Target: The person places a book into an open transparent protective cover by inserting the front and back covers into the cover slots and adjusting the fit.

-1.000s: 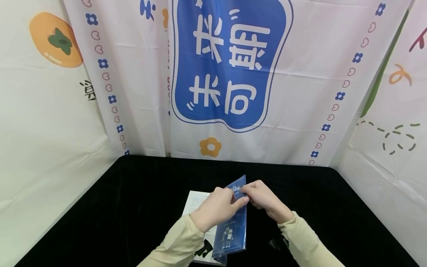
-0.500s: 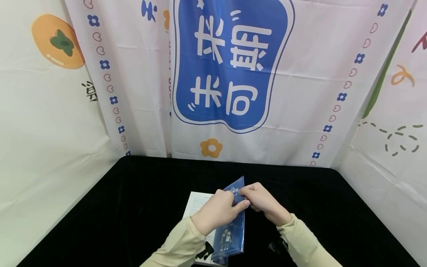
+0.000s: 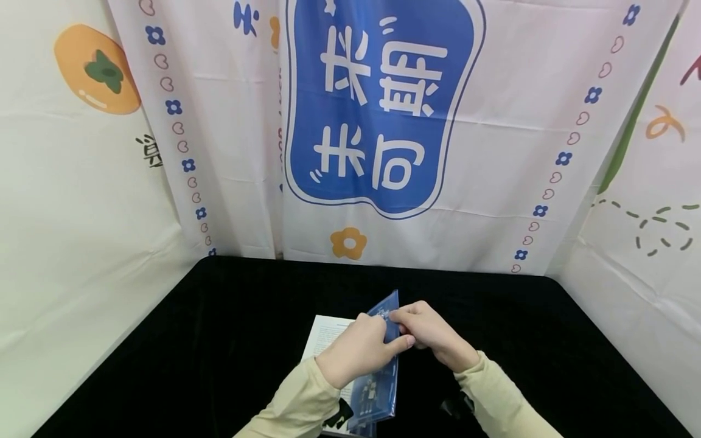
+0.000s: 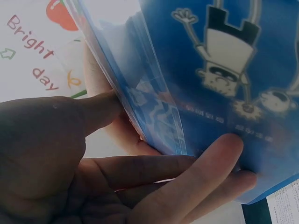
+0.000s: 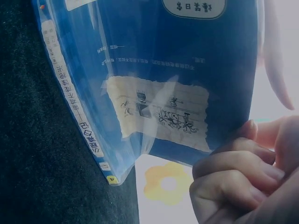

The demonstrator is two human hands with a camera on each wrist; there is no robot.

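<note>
A blue-covered book [image 3: 378, 389] with cartoon figures stands half raised, its cover in a clear plastic book jacket [image 4: 156, 79]. White printed pages [image 3: 323, 333] lie to its left. My left hand [image 3: 358, 350] grips the cover's edge, thumb on one side and fingers on the printed face, as the left wrist view shows. With thumb and fingers, my right hand [image 3: 432, 334] pinches the same edge farther up. Seen from the right wrist, the spine [image 5: 77, 109] carries labels, and the jacket is creased and loose along the cover. How the jacket sits under my fingers is partly hidden.
Black cloth [image 3: 246, 340] covers the table around the book. A printed white curtain [image 3: 493, 182] hangs at the back, with white side walls [image 3: 82, 243] left and right. Dark straps [image 3: 457, 404] sit at both wrists.
The cover has tipped slightly left, its top corner shifting left and its printed face turning narrower to the head view. My right hand follows a little; both hands keep their hold.
</note>
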